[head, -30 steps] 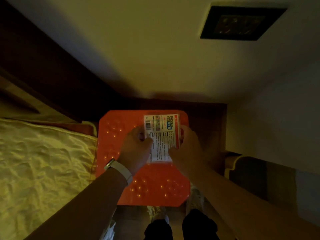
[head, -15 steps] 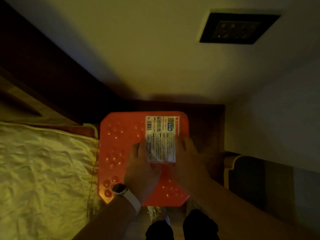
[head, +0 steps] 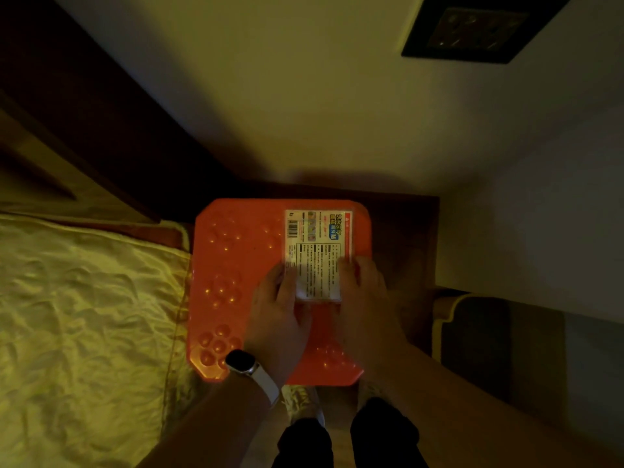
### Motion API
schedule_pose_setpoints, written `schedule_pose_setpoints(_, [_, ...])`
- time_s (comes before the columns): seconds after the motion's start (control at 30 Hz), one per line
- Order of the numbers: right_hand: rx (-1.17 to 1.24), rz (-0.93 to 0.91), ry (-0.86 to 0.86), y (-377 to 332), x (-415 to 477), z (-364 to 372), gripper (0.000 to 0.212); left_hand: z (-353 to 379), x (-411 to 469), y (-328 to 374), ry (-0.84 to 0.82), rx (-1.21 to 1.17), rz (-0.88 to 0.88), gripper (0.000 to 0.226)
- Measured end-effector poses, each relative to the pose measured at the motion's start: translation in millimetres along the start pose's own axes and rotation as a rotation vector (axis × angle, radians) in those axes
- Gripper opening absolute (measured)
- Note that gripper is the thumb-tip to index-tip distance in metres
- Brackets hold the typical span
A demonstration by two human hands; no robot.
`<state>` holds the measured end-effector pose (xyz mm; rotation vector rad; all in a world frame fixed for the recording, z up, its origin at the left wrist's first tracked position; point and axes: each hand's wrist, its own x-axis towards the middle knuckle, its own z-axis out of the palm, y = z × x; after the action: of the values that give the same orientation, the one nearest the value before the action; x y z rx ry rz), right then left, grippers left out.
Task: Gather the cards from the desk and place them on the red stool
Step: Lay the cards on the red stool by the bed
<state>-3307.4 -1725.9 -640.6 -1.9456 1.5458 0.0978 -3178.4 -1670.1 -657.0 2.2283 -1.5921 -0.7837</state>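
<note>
Cards (head: 315,255) flat on red stool (head: 236,292), left hand (head: 280,319) and right hand (head: 366,309) loosely flanking them.

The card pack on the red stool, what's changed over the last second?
Both hands, left and right, slid back toward the person, off the card pack, now touching only its near end. The pack lies flat at the red stool's far right, as before.

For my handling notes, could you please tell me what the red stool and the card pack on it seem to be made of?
Red stool: likely moulded plastic, glossy, with raised glinting bumps. Card pack: apparently printed card in a clear wrapper, judging by its shiny edge.
</note>
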Motion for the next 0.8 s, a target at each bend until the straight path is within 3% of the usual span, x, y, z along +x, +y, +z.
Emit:
schedule_pose_setpoints(0.2, [0.019, -0.032, 0.0, 3, -2, -1, 0.072, -2, -2, -7, -0.026, 0.032, 0.018, 0.064])
schedule_pose_setpoints(0.3, [0.071, -0.022, -0.027, 7, 1, -7, 0.078, -14, 0, -7, -0.061, 0.013, -0.013, 0.078])
schedule_pose_setpoints(0.43, [0.143, -0.026, 0.013, 11, 20, -28, 0.07, -40, 23, 5, -0.059, -0.067, -0.037, 0.093])
schedule_pose_setpoints(0.8, [0.085, -0.035, -0.061, -5, 84, -51, 0.064, -39, 93, 30, -0.167, 0.099, -0.04, 0.087])
